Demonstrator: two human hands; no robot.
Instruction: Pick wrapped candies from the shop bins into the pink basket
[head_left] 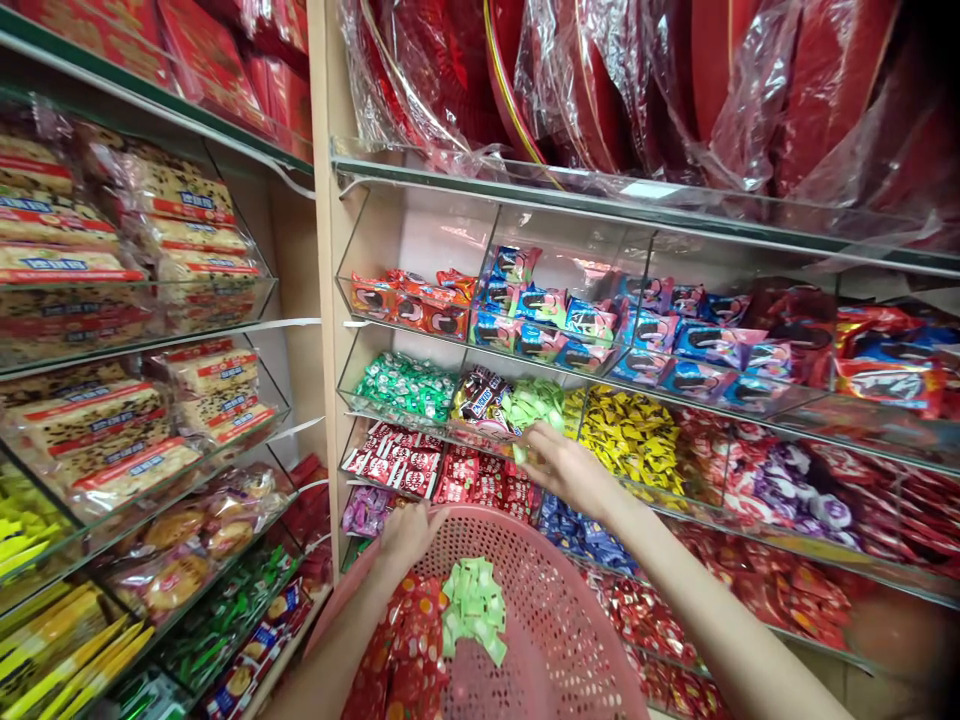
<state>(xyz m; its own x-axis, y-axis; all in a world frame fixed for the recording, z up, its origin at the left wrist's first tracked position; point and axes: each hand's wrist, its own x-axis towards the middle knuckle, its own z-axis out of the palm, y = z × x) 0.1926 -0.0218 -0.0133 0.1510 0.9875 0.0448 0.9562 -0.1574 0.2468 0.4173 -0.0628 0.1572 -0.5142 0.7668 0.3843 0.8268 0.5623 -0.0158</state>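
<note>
My left hand (409,537) is closed over the far rim of a pink perforated plastic basket (559,545). Inside the basket lie a heap of light-green wrapped candies (474,605) and red packets (405,640). Beyond the rim, my right hand (568,468) is at the front of a clear shelf compartment, its fingers pinched on a light-green wrapped candy (519,454). More pale-green candies (534,403) fill that compartment beside dark Snickers bars (481,394). Part of the right hand's grip is hidden behind its knuckles.
Green candies (405,388) and yellow candies (634,435) fill neighbouring compartments, with blue-wrapped sweets (581,535) below. Glass shelf edges (645,205) run across above. Packaged pastries (127,440) fill the shelves at left. A wooden upright (327,250) separates the two shelf units.
</note>
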